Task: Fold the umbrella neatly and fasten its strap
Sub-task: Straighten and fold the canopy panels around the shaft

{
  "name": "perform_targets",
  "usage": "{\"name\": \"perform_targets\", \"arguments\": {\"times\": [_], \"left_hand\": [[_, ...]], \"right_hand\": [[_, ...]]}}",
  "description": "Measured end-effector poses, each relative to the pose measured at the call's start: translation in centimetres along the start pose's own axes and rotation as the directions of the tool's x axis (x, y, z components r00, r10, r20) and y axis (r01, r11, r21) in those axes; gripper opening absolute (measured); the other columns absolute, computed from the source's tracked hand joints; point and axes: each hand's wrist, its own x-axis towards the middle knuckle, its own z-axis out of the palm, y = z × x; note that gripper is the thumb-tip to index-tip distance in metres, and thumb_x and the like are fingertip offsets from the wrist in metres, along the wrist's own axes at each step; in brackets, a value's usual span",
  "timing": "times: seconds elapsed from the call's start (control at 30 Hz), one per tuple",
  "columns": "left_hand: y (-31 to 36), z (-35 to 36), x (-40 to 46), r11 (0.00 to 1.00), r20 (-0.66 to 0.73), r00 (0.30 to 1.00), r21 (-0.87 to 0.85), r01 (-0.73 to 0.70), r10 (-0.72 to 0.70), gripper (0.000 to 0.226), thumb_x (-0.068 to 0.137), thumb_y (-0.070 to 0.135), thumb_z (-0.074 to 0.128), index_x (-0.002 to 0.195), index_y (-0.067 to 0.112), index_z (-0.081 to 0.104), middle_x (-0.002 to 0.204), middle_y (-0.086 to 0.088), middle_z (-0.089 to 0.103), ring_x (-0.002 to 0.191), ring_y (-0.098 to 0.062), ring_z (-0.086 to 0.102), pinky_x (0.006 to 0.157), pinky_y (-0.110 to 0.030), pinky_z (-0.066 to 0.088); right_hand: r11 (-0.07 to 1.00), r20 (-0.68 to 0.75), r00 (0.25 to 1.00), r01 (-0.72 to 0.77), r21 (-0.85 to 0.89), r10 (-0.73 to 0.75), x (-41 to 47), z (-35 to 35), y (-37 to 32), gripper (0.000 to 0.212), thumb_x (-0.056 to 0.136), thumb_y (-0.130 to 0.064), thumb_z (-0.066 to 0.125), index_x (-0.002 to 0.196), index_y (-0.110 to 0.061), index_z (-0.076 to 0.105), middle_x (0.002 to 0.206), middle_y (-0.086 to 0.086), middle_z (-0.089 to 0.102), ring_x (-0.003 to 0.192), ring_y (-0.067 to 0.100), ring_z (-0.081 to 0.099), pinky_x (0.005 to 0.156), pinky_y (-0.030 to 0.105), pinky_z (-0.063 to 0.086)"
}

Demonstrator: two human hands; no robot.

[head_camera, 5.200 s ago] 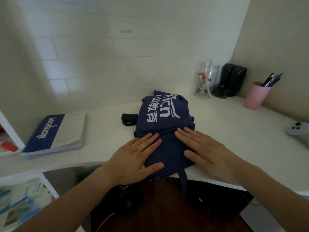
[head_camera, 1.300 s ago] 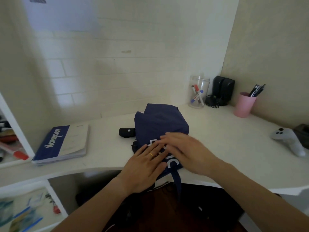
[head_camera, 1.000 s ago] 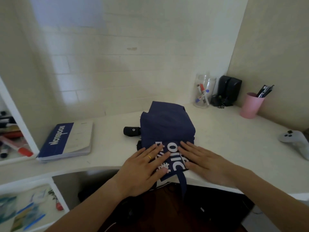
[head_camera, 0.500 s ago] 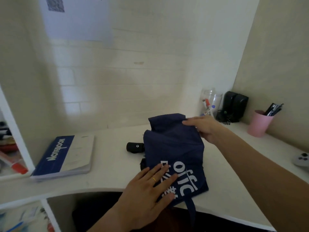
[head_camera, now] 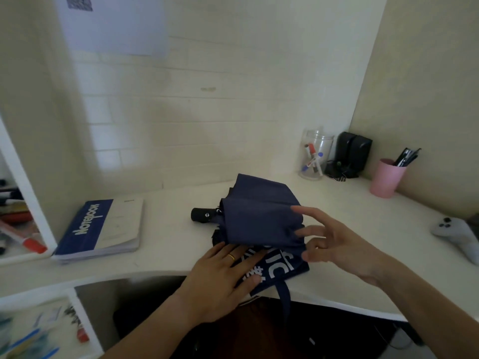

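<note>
White lettering is seen on the near flap of the navy umbrella [head_camera: 261, 221]: the letters "ofic" can be partly read, with characters beside them that are half covered by fingers. "NOTEBOOK" is printed in white on the blue cover of the notebook [head_camera: 102, 229], which lies flat at the left of the desk [head_camera: 363, 216]. A small white mark is carried on the black handle [head_camera: 203, 215], but it cannot be read. A sheet [head_camera: 114, 22] with a blurred code square is fixed to the wall above.

The left hand [head_camera: 220, 278] is laid flat and open, palm down, on the near left part of the fabric, with a ring on one finger. The right hand [head_camera: 334, 244] is held open with fingers spread; its fingertips are at the right edge of the upper fold (whether the cloth is pinched there cannot be told).

The umbrella lies folded over on itself at the front middle of the desk, its handle sticking out to the left. The strap [head_camera: 283, 294] hangs unfastened over the desk's front edge.

Bare desk surface is left between umbrella and notebook, and more to the right, before the controller [head_camera: 458, 238]. The back right corner is taken up by a jar [head_camera: 315, 154], speakers [head_camera: 353, 154] and a pink cup [head_camera: 387, 181].
</note>
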Motion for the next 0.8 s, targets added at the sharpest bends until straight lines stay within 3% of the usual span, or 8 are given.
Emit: {"name": "perform_targets", "arguments": {"times": [0.07,0.23,0.33,0.4,0.5,0.6,0.73,0.8], "left_hand": [[0.0,-0.2,0.0,1.000,0.034,0.999,-0.006,0.006,-0.006,0.057,0.104,0.064,0.011,0.158,0.048,0.008,0.169,0.010,0.017,0.157,-0.010,0.009,0.127,-0.040,0.013],[0.3,-0.5,0.1,0.999,0.077,0.997,-0.029,0.024,-0.022,0.057,0.103,0.065,0.010,0.158,0.049,0.004,0.170,0.012,0.007,0.157,-0.007,-0.001,0.127,-0.040,0.010],[0.3,-0.8,0.1,1.000,0.021,1.000,-0.029,-0.004,0.005,0.055,0.105,0.062,0.014,0.158,0.048,0.010,0.167,0.011,0.024,0.155,-0.009,0.014,0.126,-0.039,0.017],[0.4,-1.2,0.0,0.998,-0.030,0.999,-0.052,-0.029,0.028,0.051,0.106,0.059,0.020,0.155,0.045,0.028,0.158,0.012,0.043,0.149,-0.009,0.031,0.124,-0.034,0.023],[0.5,-1.5,-0.1,0.993,-0.044,0.999,-0.112,-0.031,0.026,0.047,0.106,0.059,0.025,0.137,0.037,0.053,0.140,0.009,0.062,0.134,-0.012,0.049,0.119,-0.032,0.032],[0.4,-1.6,0.1,0.985,-0.012,1.000,-0.170,-0.010,0.008,0.050,0.102,0.064,0.033,0.135,0.035,0.057,0.133,0.009,0.064,0.122,-0.011,0.054,0.110,-0.029,0.039],[0.2,-1.8,-0.4,0.917,-0.119,0.978,-0.382,0.114,-0.172,0.051,0.084,0.079,0.050,0.110,0.041,0.070,0.106,0.020,0.068,0.101,-0.003,0.057,0.087,-0.022,0.045],[0.9,-2.1,-0.3,0.769,-0.134,0.916,-0.597,0.230,-0.378,0.057,0.085,0.080,0.046,0.079,0.029,0.070,0.079,0.014,0.067,0.082,-0.007,0.059,0.088,-0.025,0.043]], "right_hand": [[0.999,-0.091,0.996,0.009,-0.039,-0.013,0.2,0.6,-0.3,0.080,0.073,0.004,0.084,0.129,-0.047,0.058,0.117,0.008,0.062,0.078,0.021,0.064,0.077,0.028,0.056],[0.999,-0.293,0.955,0.029,-0.041,-0.040,0.9,1.7,0.2,0.062,0.068,0.007,0.085,0.115,-0.031,0.069,0.101,0.007,0.064,0.079,0.022,0.066,0.068,0.024,0.055],[0.967,-0.226,0.952,0.166,-0.193,-0.208,0.4,1.5,1.1,0.052,0.068,0.008,0.085,0.105,-0.027,0.074,0.082,0.002,0.064,0.068,0.011,0.057,0.060,0.016,0.047],[0.888,-0.150,0.937,0.237,-0.395,-0.317,0.2,1.3,2.0,0.048,0.070,0.003,0.083,0.099,-0.034,0.072,0.081,-0.003,0.064,0.067,0.007,0.052,0.061,0.015,0.042],[0.746,-0.045,0.934,0.254,-0.615,-0.355,0.0,1.1,3.9,0.041,0.076,-0.006,0.071,0.098,-0.040,0.063,0.088,-0.010,0.066,0.077,0.011,0.055,0.069,0.024,0.046],[0.758,-0.009,0.947,0.253,-0.601,-0.322,-0.4,0.8,4.6,0.038,0.081,-0.004,0.067,0.096,-0.038,0.064,0.088,-0.006,0.066,0.072,0.010,0.054,0.065,0.022,0.044],[0.717,0.029,0.951,0.251,-0.650,-0.307,-0.3,0.3,4.7,0.033,0.081,-0.007,0.066,0.099,-0.034,0.071,0.081,-0.002,0.066,0.072,0.011,0.057,0.068,0.024,0.046],[0.693,0.043,0.953,0.249,-0.677,-0.301,-0.2,0.4,4.6,0.031,0.082,-0.008,0.065,0.102,-0.030,0.073,0.082,0.001,0.067,0.075,0.014,0.060,0.072,0.026,0.048]]}}
